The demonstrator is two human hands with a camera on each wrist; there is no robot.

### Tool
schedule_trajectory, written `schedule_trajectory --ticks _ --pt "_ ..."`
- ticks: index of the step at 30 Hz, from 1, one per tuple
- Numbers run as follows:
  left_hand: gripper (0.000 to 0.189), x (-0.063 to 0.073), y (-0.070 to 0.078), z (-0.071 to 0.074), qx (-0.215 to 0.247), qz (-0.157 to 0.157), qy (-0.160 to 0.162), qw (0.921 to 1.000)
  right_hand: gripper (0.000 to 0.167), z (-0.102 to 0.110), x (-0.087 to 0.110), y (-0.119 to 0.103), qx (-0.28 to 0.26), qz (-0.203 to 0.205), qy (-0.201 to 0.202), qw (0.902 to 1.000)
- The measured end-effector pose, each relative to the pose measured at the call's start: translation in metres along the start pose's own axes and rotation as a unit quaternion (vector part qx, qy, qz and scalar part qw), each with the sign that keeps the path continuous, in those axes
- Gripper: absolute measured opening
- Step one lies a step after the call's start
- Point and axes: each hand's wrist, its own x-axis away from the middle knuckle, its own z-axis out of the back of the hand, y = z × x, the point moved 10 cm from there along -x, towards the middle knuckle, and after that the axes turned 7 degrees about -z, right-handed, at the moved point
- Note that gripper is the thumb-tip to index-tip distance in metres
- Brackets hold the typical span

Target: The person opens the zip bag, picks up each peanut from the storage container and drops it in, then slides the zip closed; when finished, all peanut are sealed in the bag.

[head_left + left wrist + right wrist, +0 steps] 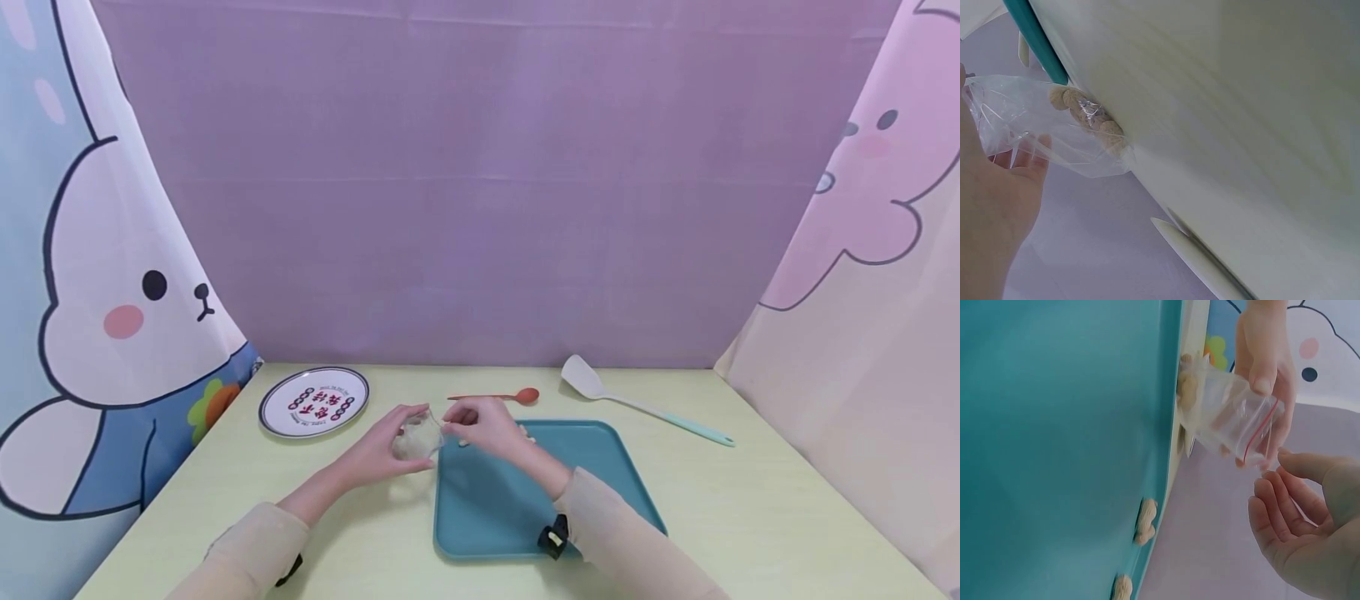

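Purple cloth [480,208] hangs behind a pale yellow-green worktop [360,550], with cartoon-animal curtains on either side. On the worktop stand a printed plate [315,404] at far left, a red spoon [527,396] beyond the tray, and a spatula [636,406] at far right. Just left of the teal tray [600,483], the left hand [375,454] holds up a clear zip bag [416,439], its grip clamped on the bag between thumb and fingers. Bagged peanuts [1188,389] rest at the bag's lower end; loose peanuts [1146,515] lie along the tray's edge. The right hand [483,425] is bent at the bag's mouth, beside the red zip line [1259,432]; whether its thumb and fingers pinch the film cannot be told.

The step in hand appears to be work on the bag's mouth. It is best done with the mouth held higher than the base, so that the contents stay settled. The left grip should be firm but light, lest it press the walls together; the right fingertips should take one lip only and draw it straight away from the other.
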Motion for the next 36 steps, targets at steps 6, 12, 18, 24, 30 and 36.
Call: schedule_trajectory --ticks 6,12,18,24,30,36 --pt "0.083 0.0 -0.001 0.0 0.005 0.008 -0.001 1.0 0.015 0.019 0.0 0.011 0.006 -0.002 0.009 0.9999" --pt "0.083 0.0 -0.003 0.0 0.005 0.018 -0.003 0.9998 0.016 0.039 0.002 0.028 0.011 0.006 0.005 0.9999" --pt "0.083 0.0 -0.003 0.0 0.004 0.015 -0.004 0.9999 0.017 0.054 0.005 0.051 0.012 0.002 0.01 0.9999" --pt "0.084 0.0 -0.002 -0.002 0.01 0.01 -0.006 0.9999 0.016 0.061 0.01 0.075 0.024 -0.003 0.011 0.9996" --pt "0.083 0.0 -0.002 -0.002 0.004 0.011 -0.006 0.9999 0.015 0.066 0.016 0.095 0.033 -0.02 0.004 0.9993" --pt "0.084 0.0 -0.003 -0.001 0.002 0.012 -0.003 0.9999 0.017 0.063 0.021 0.113 0.054 -0.05 -0.018 0.9971"
